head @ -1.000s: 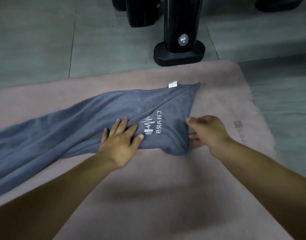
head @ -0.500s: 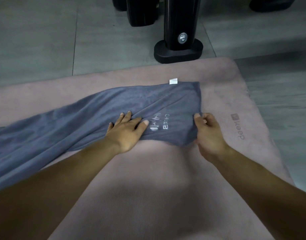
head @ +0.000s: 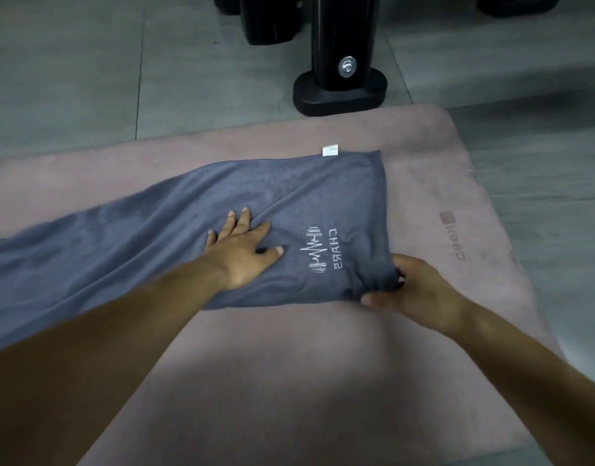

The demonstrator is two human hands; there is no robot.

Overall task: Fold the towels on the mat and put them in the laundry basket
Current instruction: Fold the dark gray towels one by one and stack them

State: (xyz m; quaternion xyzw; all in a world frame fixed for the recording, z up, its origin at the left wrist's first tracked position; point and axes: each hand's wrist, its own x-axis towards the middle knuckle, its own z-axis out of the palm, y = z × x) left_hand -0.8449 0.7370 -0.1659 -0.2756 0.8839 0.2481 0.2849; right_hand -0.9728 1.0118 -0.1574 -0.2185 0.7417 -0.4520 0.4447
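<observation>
The left hand (head: 242, 253) presses flat on the grey towel (head: 148, 243); the right hand (head: 414, 287) pinches its near corner, fingertips hidden underneath. The towel's left end is cut off.

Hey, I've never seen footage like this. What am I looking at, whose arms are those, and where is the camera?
No machine here: a person wears a camera on the head, so this single view looks down at their own bare arms. A pink mat lies on a grey tiled floor, and a long grey towel is spread across it. The left hand presses flat on the towel, fingers straight. The right hand pinches the towel's near right corner. A black stand foot sits just beyond the mat. No laundry basket is in view.
</observation>
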